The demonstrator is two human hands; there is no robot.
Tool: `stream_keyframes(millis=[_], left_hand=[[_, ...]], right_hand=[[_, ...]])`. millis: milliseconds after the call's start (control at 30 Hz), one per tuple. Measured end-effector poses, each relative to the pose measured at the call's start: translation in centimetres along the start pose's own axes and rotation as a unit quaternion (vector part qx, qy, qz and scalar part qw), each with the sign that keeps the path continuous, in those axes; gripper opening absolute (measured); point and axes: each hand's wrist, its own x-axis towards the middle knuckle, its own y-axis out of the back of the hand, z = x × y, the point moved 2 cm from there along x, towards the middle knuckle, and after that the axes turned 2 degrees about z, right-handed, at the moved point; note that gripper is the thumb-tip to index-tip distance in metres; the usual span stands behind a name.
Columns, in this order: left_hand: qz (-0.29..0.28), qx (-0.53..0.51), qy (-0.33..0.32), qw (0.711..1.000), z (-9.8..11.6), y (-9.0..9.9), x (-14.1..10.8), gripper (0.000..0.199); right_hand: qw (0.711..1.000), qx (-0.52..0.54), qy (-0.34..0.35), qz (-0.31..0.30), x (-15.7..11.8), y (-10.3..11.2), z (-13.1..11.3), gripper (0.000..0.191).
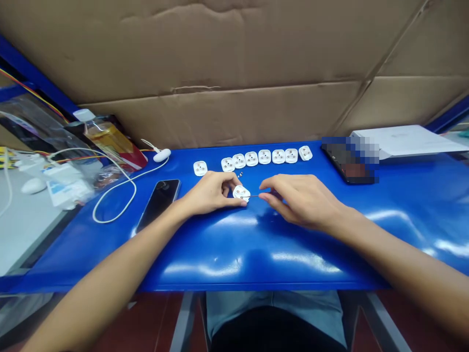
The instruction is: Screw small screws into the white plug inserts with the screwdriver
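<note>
Right hand (303, 199) is pinching rod (253, 196), pointing left; left hand (212, 193) is gripping white piece (239, 191); blue tabletop (252, 244) beneath, cardboard (234, 58) beyond

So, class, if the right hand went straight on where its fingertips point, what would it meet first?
Probably the small white rounded plastic piece held in the left hand, though depth is unclear.

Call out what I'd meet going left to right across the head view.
Drink bottle, smartphone, left hand, white socket piece, thin metal shaft, right hand, black device.
</note>
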Motion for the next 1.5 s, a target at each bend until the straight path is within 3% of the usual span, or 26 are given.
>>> stream_keyframes(millis=[167, 433, 667, 833, 1133, 1333, 1500], left_hand=[[0.002, 0.003, -0.005, 1.0, -0.01, -0.18, 0.02, 0.05], [-0.001, 0.017, -0.013, 1.0, 0.1, -0.19, -0.02, 0.048], [0.0, 0.024, -0.022, 0.999, 0.04, -0.22, -0.02, 0.049], [0.001, 0.019, -0.021, 1.0, 0.11, -0.28, -0.04, 0.048], [-0.002, 0.02, -0.033, 0.999, 0.18, -0.29, -0.04, 0.046], [-0.007, 0.016, -0.033, 0.999, 0.26, -0.28, -0.07, 0.046], [0.0, 0.024, -0.04, 0.999, 0.13, -0.28, -0.05, 0.046]], right_hand=[[0.998, 0.001, 0.058, -0.004, 0.36, 0.14, -0.16, 0.02], [1.0, -0.01, -0.001, -0.02, 0.18, 0.09, -0.09, 0.022], [0.998, 0.039, 0.043, 0.022, 0.24, 0.1, -0.33, 0.019], [1.0, -0.006, 0.03, 0.0, -0.06, -0.11, -0.14, 0.016], [0.998, 0.032, 0.035, 0.028, 0.07, 0.05, -0.22, 0.018], [0.999, -0.021, 0.028, 0.031, -0.01, -0.16, 0.0, 0.019], [0.998, 0.024, 0.044, 0.042, 0.15, -0.07, -0.15, 0.019]])
